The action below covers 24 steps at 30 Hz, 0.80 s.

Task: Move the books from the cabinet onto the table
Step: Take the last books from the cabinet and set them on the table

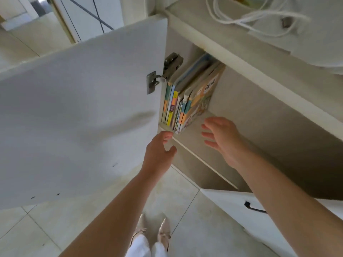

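Pale laminate cabinet (241,58): stands open, its white door (83,108) swung out to the left on a metal hinge (167,71).
Books (187,97): a row of thin, bright-spined volumes stands on edge on the shelf (194,138), pressed against the left wall of the compartment just behind the hinge.
Direction: the spines face out of the opening toward the person; the long axes run up and down, and the outermost books lean a little, showing a cartoon cover on the right side of the row.
Left hand (159,151): reaches in front of the shelf's front edge, just below the left end of the row; fingers loosely bent, thumb spread, holding nothing. Whether the fingertips touch the shelf edge cannot be told.
Right hand (222,138): hovers over the shelf to the right of the row, near the cartoon cover but apart from it; fingers spread and straight, palm turned toward the books, holding nothing.
Books relative to hands: above and between the two, nearer the left.
Top of cabinet: white cables (250,19) lie coiled there.
Floor (92,229): pale tiles, with two pointed beige shoes (154,232) below.
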Motion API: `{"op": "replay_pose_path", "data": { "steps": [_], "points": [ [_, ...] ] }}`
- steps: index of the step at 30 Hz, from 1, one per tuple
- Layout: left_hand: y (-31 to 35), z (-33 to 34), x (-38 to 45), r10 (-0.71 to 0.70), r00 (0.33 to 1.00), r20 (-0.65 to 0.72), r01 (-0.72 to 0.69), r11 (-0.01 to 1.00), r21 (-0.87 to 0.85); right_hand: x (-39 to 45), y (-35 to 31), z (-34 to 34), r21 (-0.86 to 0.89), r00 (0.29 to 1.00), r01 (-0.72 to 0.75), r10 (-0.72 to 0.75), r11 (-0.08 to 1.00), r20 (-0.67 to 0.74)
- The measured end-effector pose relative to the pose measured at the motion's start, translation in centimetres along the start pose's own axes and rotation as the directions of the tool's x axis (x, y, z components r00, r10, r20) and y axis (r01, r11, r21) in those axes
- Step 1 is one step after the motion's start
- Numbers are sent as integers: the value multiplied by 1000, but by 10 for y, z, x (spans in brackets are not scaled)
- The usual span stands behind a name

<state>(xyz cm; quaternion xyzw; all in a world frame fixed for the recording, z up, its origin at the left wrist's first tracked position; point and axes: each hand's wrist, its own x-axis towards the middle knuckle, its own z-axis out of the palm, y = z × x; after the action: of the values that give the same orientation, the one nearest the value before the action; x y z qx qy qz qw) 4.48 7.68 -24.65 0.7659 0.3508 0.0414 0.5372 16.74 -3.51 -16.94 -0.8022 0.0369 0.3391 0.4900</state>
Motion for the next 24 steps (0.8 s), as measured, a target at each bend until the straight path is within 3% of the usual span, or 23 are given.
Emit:
{"op": "replay_pose_path", "data": {
  "steps": [5, 8, 14, 19, 24],
  "points": [
    [-9, 11, 33, 70, 997, 29, -70, 997, 17, 45, -20, 21, 210, 997, -83, 81, 974, 16],
    [-2, 18, 51, 117, 992, 44, -118, 993, 22, 70, -43, 31, 277, 991, -103, 124, 955, -58],
    [2, 33, 65, 199, 977, 76, -197, 980, -32, 101, -69, 38, 180, 977, -125, 153, 976, -147],
    [-2, 44, 72, 180, 983, 19, -178, 980, -83, 106, -62, 36, 151, 990, -137, 142, 979, -23],
    [-4, 48, 63, 205, 978, 47, -200, 976, -87, 102, -55, 21, 156, 989, -148, 145, 977, 27]
  ]
}}
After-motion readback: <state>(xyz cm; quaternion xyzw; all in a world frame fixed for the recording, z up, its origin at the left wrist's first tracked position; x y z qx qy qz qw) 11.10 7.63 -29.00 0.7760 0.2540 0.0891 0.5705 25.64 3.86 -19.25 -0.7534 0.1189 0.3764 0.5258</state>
